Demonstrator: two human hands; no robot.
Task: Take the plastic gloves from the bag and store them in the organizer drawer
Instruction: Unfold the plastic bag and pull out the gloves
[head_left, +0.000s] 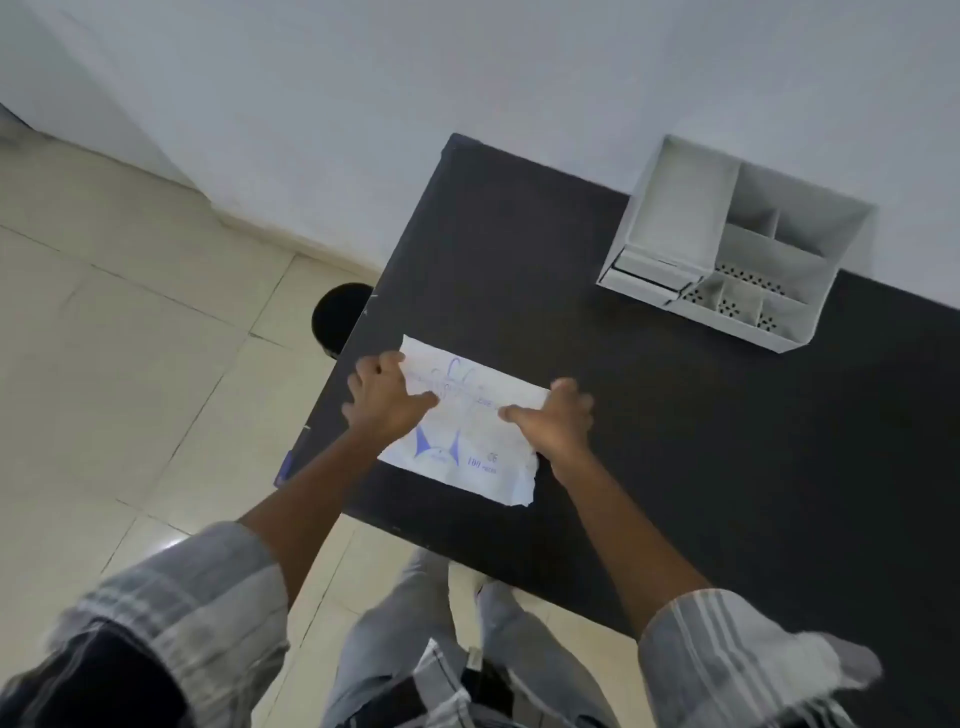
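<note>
A flat white plastic bag (470, 441) with blue print lies on the black table (675, 467) near its left front corner. My left hand (384, 397) grips the bag's left far edge, thumb on top. My right hand (553, 421) holds the bag's right edge, thumb pointing inward over the print. The gloves inside the bag cannot be made out. A white desk organizer (737, 244) stands at the far right of the table against the wall, with a small drawer (647, 273) at its front left slightly pulled out.
The organizer has several open compartments with perforated floors. A round black bin (340, 317) stands on the tiled floor beside the table's left edge. The white wall runs behind the table. My legs in jeans are below the table's front edge.
</note>
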